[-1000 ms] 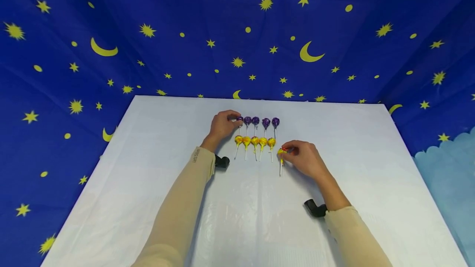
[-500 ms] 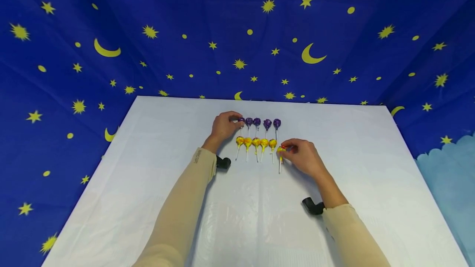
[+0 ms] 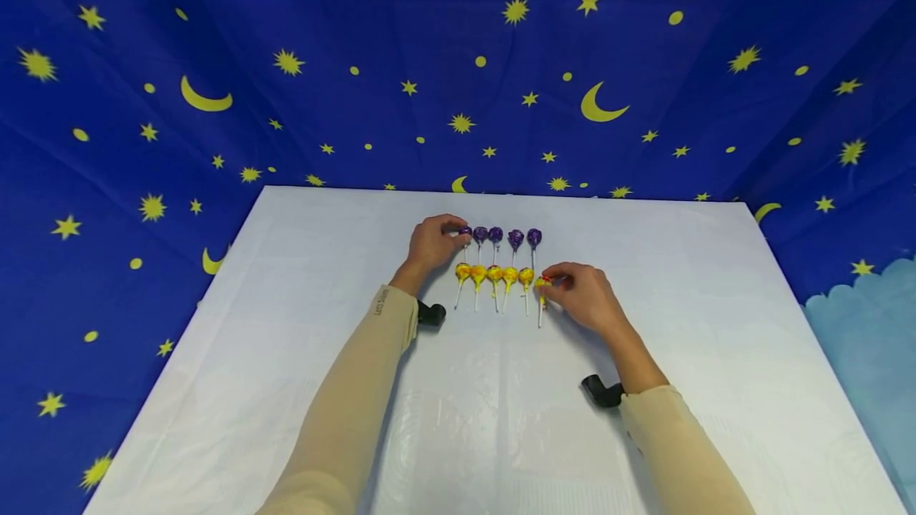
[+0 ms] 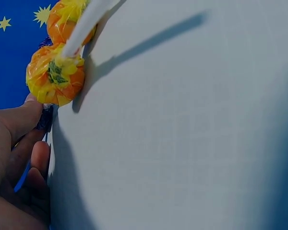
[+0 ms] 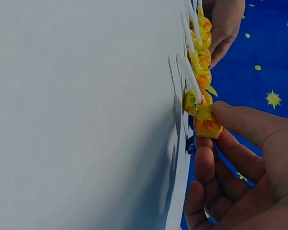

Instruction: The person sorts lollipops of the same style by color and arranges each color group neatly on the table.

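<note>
My right hand [image 3: 585, 294] pinches a yellow-wrapped lollipop [image 5: 207, 120] by its head between thumb and fingers, its white stick pointing toward me. It is at the right end of a row of yellow lollipops [image 3: 494, 275] laid side by side. Behind them runs a row of purple-wrapped lollipops [image 3: 515, 238], sticks also toward me. At that row's left end, my left hand [image 3: 432, 243] pinches the head of a purple lollipop [image 3: 465, 232], partly hidden by the fingers. In the left wrist view, yellow-orange lollipop heads [image 4: 55, 74] show close beside the left hand [image 4: 19, 143].
Both rows lie on a white-covered table [image 3: 329, 261]. A blue cloth [image 3: 343, 118] with yellow stars and moons hangs behind and around it. Black camera mounts [image 3: 603, 392] stick out below both wrists.
My right hand has moved slightly away from me and left, bringing its yellow lollipop nearer the end of the yellow row. The left hand stays at the purple lollipop.
</note>
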Demonstrator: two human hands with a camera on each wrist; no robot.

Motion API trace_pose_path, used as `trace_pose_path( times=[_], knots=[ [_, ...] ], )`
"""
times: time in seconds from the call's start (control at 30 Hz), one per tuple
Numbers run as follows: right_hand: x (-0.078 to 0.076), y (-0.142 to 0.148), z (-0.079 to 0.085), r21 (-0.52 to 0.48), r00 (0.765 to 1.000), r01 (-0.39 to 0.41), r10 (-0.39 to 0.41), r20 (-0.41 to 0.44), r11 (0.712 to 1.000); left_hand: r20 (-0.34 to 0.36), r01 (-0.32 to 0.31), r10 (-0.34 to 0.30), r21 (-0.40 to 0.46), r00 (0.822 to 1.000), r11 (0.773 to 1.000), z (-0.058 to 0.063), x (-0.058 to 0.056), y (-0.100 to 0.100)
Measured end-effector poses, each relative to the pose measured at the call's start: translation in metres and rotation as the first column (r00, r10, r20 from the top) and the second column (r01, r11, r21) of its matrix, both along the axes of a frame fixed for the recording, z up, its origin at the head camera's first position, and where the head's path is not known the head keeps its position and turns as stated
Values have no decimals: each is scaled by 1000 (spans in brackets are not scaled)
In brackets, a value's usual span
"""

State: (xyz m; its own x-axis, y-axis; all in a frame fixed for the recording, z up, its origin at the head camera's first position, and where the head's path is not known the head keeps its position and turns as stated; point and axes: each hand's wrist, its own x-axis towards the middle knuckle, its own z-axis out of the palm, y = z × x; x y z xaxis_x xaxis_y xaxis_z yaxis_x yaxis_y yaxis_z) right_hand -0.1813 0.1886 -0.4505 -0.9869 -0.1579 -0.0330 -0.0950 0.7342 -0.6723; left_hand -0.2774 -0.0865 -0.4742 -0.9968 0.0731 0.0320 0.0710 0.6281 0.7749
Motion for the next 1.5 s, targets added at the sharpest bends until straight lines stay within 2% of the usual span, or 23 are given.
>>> trace_pose_path(
  times=[0.47,1.07,1.5],
  knots=[
    [-12,-1,-4,0,1000,11,-11,24,1000,8,1,-1,-11,1000,1000,-1,0,4],
    [-17,2,-6,-1,997,66,-66,49,998,-15,1,-1,-2,1000,1000,0,2,6],
    [-16,3,-10,-24,997,64,-63,54,998,-35,17,-17,-10,999,1000,-5,2,4]
  ],
)
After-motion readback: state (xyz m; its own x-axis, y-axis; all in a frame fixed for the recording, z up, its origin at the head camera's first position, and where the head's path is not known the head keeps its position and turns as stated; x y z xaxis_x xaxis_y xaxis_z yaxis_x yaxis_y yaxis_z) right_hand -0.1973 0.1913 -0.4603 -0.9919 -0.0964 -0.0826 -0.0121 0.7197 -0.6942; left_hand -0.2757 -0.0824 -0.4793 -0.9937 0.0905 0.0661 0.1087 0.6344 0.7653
